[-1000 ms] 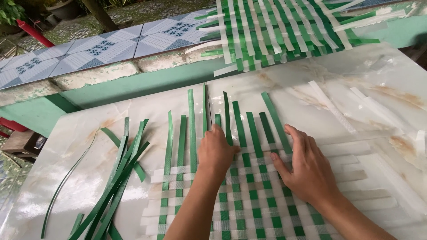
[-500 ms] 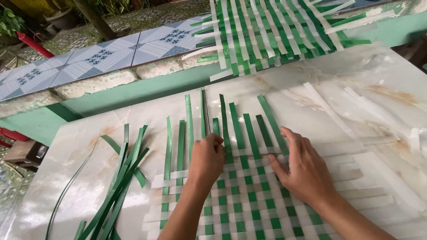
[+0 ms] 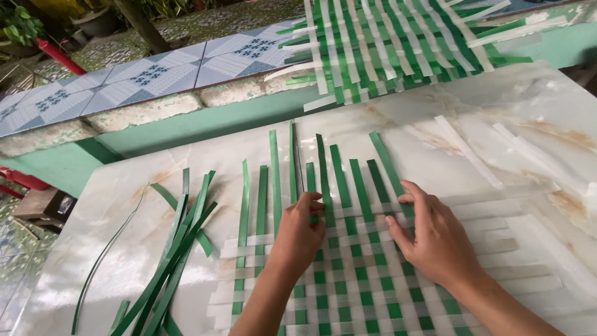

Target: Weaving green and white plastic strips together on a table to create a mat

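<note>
While two hands [image 3: 298, 239] [image 3: 435, 239] press one woven mat [image 3: 360, 292], nine green strips [image 3: 339, 171] protrude

Two bare arms came up from the bottom edge. The left hand [image 3: 298, 236] and the right hand [image 3: 435, 239] wore no gloves, rings or watch. No sleeves showed on the arms. The nails were short and plain.
</note>
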